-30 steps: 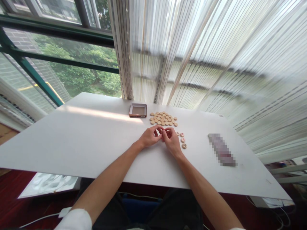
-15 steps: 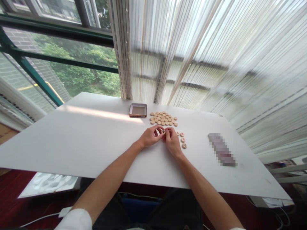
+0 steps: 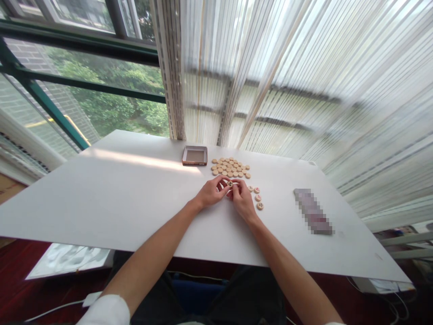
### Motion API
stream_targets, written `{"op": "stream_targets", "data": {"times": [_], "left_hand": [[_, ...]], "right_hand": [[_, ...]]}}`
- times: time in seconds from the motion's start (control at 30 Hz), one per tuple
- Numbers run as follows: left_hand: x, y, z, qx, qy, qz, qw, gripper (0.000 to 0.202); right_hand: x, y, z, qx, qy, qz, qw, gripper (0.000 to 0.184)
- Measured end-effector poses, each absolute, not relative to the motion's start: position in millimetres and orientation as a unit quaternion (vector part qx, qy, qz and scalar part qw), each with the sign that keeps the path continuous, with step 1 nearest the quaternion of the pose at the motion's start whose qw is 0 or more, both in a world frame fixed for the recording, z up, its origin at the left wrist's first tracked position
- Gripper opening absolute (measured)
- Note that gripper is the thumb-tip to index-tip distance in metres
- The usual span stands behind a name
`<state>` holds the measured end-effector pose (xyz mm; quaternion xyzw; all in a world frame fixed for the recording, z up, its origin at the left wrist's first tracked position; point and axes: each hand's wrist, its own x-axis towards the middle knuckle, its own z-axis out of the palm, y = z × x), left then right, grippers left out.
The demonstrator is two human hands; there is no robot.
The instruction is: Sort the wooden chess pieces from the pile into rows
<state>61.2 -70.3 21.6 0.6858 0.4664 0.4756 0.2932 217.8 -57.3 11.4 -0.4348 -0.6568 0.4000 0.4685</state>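
Observation:
A round wooden Chinese chess piece (image 3: 229,183) with a dark character is held up between both hands, its marked side towards me. My left hand (image 3: 210,192) pinches it from the left with thumb and fingers. From the right, the fingertips of my right hand (image 3: 242,197) close on its other edge. Just right of that hand lie several marked pieces, among them one with a red character (image 3: 258,197) and a dark-marked one (image 3: 260,206). Beyond the hands, a cluster of plain-faced pieces (image 3: 230,169) rests on the white table (image 3: 128,198).
A shallow open box (image 3: 195,163) stands at the back, left of the cluster. To the right lies a blurred-out flat object (image 3: 313,212). A striped sheer curtain (image 3: 216,90) hangs behind the table, beside a window with green bars (image 3: 101,85).
The held piece has risen very slightly and tipped a little between the fingers. My right fingers have shifted slightly around it. The pieces on the table have not moved.

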Motion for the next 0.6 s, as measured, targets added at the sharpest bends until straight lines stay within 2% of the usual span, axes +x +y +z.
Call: {"op": "stream_targets", "data": {"times": [0.6], "left_hand": [[61.9, -68.1, 19.0, 0.641, 0.465, 0.51, 0.334, 0.03]], "right_hand": [[217.0, -62.3, 18.9, -0.359, -0.685, 0.44, 0.457, 0.032]]}}
